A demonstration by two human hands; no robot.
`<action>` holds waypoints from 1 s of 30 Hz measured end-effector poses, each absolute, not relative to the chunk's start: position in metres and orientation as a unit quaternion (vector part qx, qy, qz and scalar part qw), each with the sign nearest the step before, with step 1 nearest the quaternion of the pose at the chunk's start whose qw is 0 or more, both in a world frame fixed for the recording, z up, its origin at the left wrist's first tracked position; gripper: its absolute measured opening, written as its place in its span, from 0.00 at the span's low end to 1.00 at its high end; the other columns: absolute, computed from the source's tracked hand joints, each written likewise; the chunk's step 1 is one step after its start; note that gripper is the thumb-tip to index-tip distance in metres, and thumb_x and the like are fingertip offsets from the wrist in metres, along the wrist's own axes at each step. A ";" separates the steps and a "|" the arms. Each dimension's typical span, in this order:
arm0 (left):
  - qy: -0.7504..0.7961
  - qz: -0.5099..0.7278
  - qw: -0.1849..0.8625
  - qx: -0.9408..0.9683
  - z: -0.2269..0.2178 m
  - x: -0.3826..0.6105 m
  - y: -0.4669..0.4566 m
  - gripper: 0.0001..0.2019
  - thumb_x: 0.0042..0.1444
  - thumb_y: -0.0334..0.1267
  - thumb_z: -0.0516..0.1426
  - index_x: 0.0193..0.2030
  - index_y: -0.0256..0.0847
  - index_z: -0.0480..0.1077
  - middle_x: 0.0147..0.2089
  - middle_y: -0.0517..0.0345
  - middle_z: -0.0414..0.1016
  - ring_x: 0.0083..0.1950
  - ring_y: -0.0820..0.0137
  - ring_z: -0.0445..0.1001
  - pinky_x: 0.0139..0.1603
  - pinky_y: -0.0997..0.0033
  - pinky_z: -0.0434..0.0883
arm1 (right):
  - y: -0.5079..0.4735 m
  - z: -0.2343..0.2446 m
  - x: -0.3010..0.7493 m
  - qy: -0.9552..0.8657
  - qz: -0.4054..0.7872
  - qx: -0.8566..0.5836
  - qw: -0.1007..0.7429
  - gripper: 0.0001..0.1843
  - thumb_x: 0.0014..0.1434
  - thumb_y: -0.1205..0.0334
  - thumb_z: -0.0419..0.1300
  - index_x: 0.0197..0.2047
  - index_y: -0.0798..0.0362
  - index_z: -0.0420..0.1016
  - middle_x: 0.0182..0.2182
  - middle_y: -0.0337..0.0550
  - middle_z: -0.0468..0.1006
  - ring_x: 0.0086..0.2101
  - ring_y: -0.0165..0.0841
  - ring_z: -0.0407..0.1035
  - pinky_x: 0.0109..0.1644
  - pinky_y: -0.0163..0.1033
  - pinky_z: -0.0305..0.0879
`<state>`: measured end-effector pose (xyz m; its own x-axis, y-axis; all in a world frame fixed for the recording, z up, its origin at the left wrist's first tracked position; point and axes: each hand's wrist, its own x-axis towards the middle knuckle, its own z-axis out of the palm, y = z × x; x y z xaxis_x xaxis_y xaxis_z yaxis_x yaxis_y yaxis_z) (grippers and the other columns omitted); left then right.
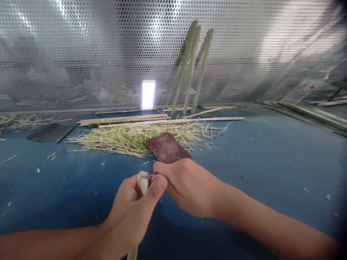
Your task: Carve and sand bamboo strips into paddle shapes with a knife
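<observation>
Left hand (pixel 127 213) clamps a pale bamboo strip (pixel 142 184) upright; right hand (pixel 187 187) pinches at its top.
Left to right over the blue worktable (pixel 244 173): a dark sandpaper sheet (pixel 51 132); the strip, held in the left fist with its lower end poking out below; a heap of green-flecked shavings (pixel 135 139) with flat bamboo slats (pixel 121 120) behind; a reddish-brown sandpaper sheet (pixel 166 148) on the heap's near edge; three green bamboo stalks (pixel 184 61) leaning against a perforated metal screen (pixel 81 36). The right hand's fingers close together on a pink-tipped item (pixel 150 176) touching the strip, possibly a small blade.
</observation>
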<state>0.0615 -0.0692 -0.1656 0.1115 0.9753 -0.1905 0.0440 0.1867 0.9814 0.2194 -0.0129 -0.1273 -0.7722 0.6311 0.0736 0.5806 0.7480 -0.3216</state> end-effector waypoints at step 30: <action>0.545 0.397 0.598 0.434 -0.161 0.058 -0.070 0.24 0.54 0.61 0.58 0.25 0.44 0.57 0.09 0.74 0.49 0.11 0.79 0.50 0.18 0.76 0.58 | 0.009 -0.134 0.232 -0.911 0.124 -0.356 0.164 0.21 0.73 0.50 0.39 0.35 0.52 0.63 0.26 0.37 0.69 0.24 0.29 0.60 0.30 0.36 0.50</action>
